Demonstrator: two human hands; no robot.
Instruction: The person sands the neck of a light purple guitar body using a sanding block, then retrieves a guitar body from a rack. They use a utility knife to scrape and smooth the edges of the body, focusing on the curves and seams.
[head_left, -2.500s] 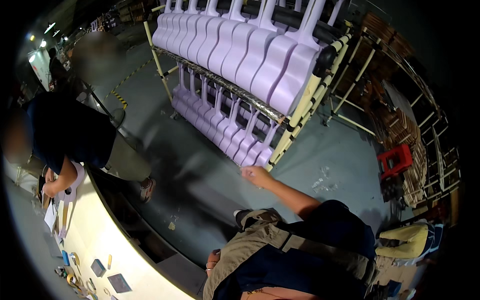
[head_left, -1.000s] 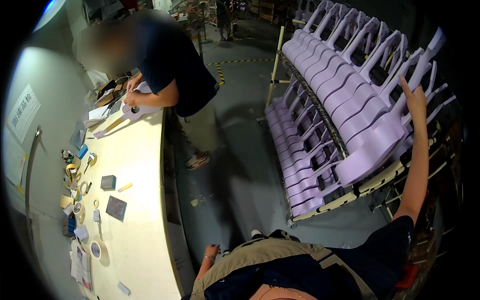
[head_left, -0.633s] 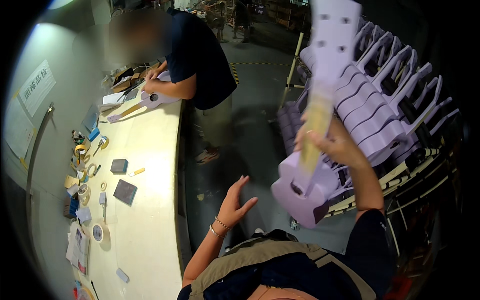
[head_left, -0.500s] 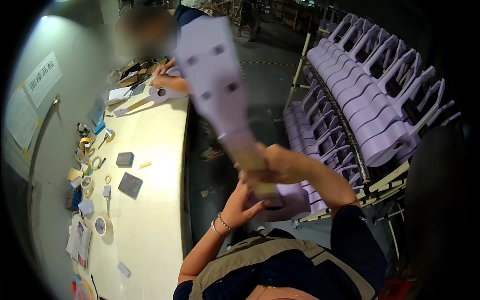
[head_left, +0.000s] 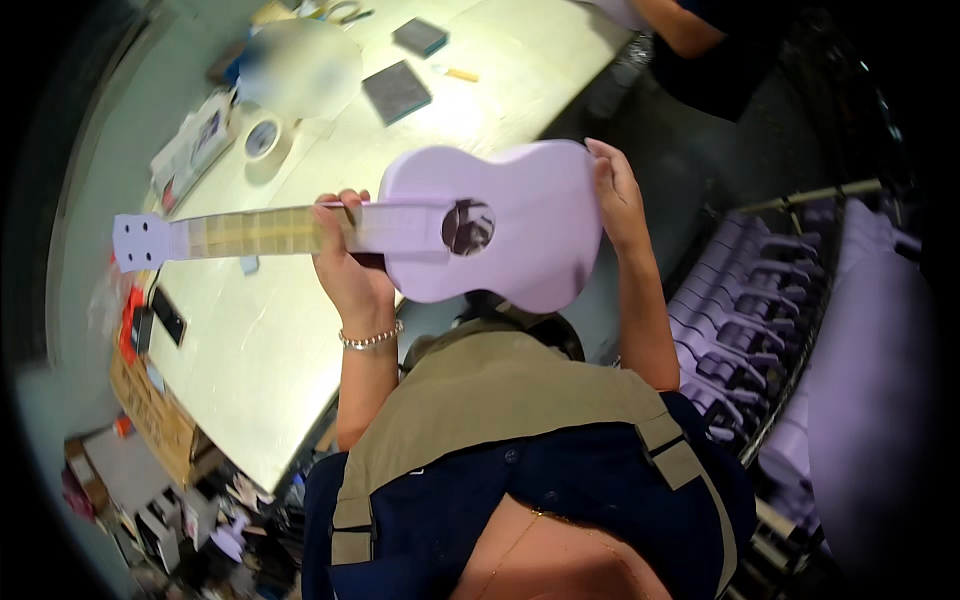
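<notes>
A lilac ukulele (head_left: pixel 540 220) is held level in front of me, its round soundhole facing up. Its headstock, with several dark peg holes, points left over the table, and pale yellowish tape covers much of the neck. My left hand (head_left: pixel 352 275) is closed around the neck close to the body, with the thumb on top and fingertips showing at the far side. At the body's rounded right end, my right hand (head_left: pixel 620 195) grips the edge; part of its fingers is hidden behind the body.
On the pale table (head_left: pixel 290 350) lie two dark grey blocks (head_left: pixel 397 92), a yellow-handled tool (head_left: pixel 457 73), a tape roll (head_left: pixel 264 140) and a phone (head_left: pixel 168 315). Racked lilac ukuleles (head_left: pixel 730 310) stand at right. A co-worker's arm (head_left: pixel 685 25) shows at top right. Clutter (head_left: pixel 200 510) fills the lower left.
The ukulele has swung from upright, headstock away from me, to level with its headstock left. My right hand has gone from the neck to the body's end. The view has turned toward the table's near end.
</notes>
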